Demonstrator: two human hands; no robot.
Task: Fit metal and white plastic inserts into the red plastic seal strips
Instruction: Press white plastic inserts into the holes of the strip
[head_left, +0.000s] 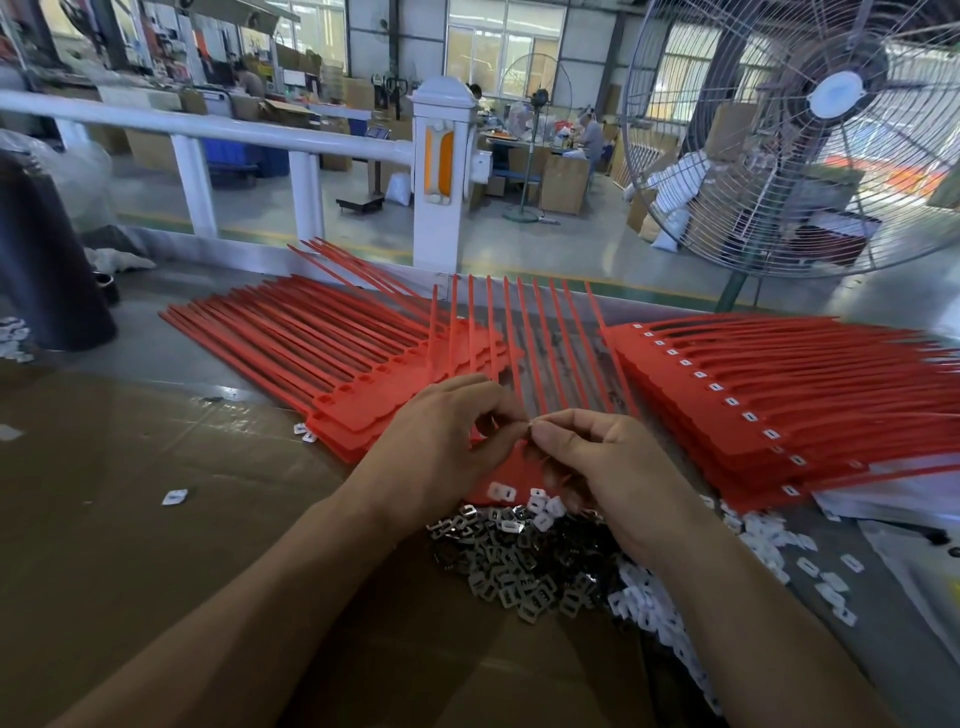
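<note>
My left hand (441, 441) and my right hand (602, 462) meet fingertip to fingertip over a row of red seal strips (540, 358), and together they pinch one small insert (531, 425). To the left lies a stack of red strips with empty sockets (332, 338). On the right is a stack of strips with white inserts in their sockets (769, 395). Below my hands sits a heap of metal inserts (509, 566), with white plastic inserts (649, 618) beside it.
A large standing fan (810, 135) rises at the right behind the table. A white railing (208, 135) runs along the far edge. A dark bin (47, 260) stands at the left. Loose white inserts (174, 496) lie on the brown cardboard surface (130, 519).
</note>
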